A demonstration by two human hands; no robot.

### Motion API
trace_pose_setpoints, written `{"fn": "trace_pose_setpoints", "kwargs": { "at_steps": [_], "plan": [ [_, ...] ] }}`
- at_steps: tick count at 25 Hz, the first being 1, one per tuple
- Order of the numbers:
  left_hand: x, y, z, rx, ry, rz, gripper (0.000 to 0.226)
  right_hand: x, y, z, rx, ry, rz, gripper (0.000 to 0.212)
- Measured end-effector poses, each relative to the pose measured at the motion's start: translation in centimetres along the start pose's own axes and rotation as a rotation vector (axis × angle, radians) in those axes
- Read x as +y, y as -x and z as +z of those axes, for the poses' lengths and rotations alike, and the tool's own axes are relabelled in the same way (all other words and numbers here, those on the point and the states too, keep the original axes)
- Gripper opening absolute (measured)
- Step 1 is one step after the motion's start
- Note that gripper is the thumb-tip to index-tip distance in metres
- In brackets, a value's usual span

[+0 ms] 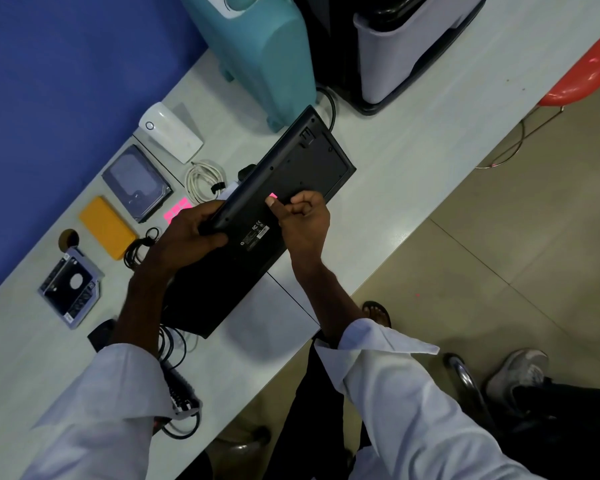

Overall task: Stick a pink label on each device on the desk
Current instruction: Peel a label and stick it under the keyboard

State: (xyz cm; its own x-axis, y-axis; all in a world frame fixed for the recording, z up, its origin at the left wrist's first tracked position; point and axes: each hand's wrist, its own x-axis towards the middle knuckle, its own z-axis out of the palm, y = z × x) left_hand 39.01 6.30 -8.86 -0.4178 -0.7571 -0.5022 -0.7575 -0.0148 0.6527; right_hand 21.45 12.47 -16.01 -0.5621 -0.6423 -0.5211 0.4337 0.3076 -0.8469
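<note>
A black keyboard point(284, 188) is held upside down over the desk, its underside facing me. My left hand point(191, 230) grips its far long edge. My right hand point(302, 220) has the index finger stretched out, its tip pressing a small pink label point(273, 196) onto the keyboard's underside. The sheet of pink labels point(175, 210) lies on the desk just beyond my left hand, partly hidden. Other devices lie in a row at the left: a white router point(170, 131), a hard drive point(137, 183), an orange power bank point(106, 226) and a drive caddy point(70, 289).
A coiled white cable point(205, 180) and black cables point(142, 247) lie near the devices. A teal appliance point(260, 53) and a grey-black machine point(395, 46) stand at the back of the white desk point(413, 143). A red chair point(586, 71) is at the right. Someone's shoe point(516, 372) rests on the floor.
</note>
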Motion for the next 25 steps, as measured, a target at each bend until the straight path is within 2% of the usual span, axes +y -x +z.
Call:
{"fn": "trace_pose_setpoints", "kwargs": {
  "at_steps": [3,7,11,14,19,25],
  "plan": [
    [0.1,0.3,0.4,0.014,0.018,0.029,0.061,0.4,0.2,-0.8,-0.058,0.066,-0.023,0.033],
    [0.7,1.4,1.0,0.039,0.012,0.061,0.065,0.1,1.3,-1.9,-0.07,-0.041,0.063,0.022],
    [2.5,3.5,3.1,0.161,-0.024,0.097,0.068,-0.2,2.8,-3.7,-0.099,-0.093,0.151,0.021],
    [3.8,6.1,6.4,0.227,0.022,0.173,0.07,-0.3,4.0,-5.8,-0.131,-0.14,0.212,0.013],
    [3.2,8.2,13.0,0.318,-0.3,0.326,0.078,0.0,5.1,-9.3,-0.084,-0.221,0.386,0.014],
    [3.7,8.6,19.0,0.345,-0.416,0.201,0.092,0.9,5.1,-12.1,-0.008,-0.299,0.525,0.022]
  ]
}}
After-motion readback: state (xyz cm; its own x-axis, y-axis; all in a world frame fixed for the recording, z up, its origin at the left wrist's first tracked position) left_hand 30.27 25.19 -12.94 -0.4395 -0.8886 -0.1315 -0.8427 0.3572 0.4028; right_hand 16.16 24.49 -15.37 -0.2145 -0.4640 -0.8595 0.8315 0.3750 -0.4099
